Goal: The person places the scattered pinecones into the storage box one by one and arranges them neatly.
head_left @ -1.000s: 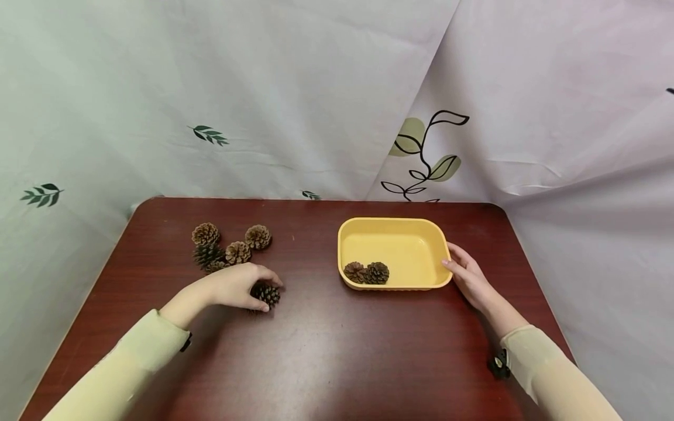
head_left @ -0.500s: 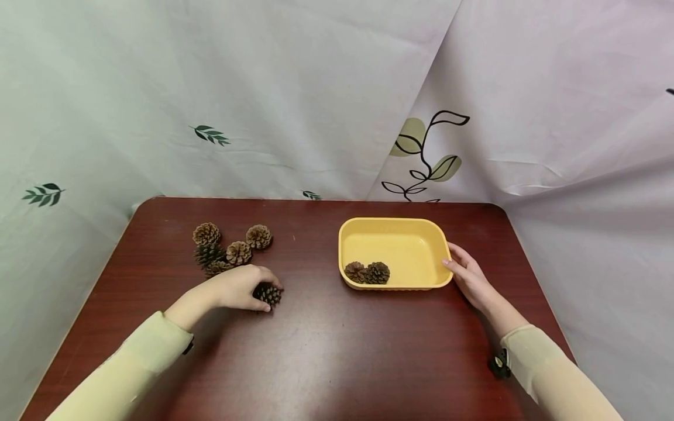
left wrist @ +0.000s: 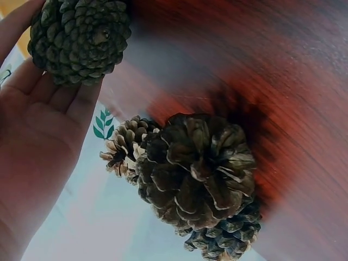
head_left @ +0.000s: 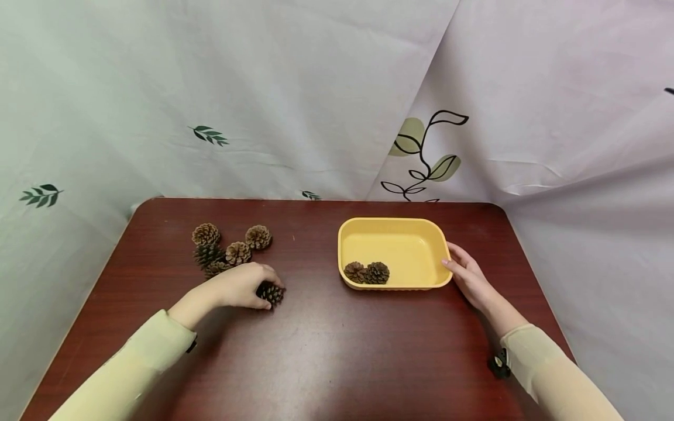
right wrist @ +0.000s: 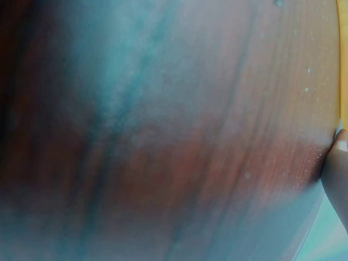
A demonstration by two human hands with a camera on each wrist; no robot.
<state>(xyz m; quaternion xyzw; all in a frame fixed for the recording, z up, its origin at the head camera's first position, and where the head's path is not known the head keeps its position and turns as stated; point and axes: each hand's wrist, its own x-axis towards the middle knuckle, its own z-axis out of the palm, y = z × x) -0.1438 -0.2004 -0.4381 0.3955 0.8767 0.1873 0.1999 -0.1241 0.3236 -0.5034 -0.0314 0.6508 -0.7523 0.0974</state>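
My left hand (head_left: 243,285) grips a dark brown pine cone (head_left: 272,294) between thumb and fingers, low over the left half of the table. In the left wrist view that pine cone (left wrist: 79,41) sits against the fingers at upper left. At the right stands a yellow plastic basin (head_left: 413,251) with rounded corners. Two pine cones (head_left: 367,273) lie together in its near left corner. My right hand (head_left: 470,278) holds the basin's right end, thumb over the rim and the other fingers along the outer wall.
Several loose pine cones (head_left: 238,253) are clustered behind the left hand, one (head_left: 258,237) slightly apart. The dark red wooden table (head_left: 337,351) backs onto a pale leaf-print cloth (head_left: 295,105). Only the basin's edge (right wrist: 343,65) and a fingertip show in the right wrist view.
My left hand has shifted slightly to the right together with the pine cone. The right hand and the basin stay in place.
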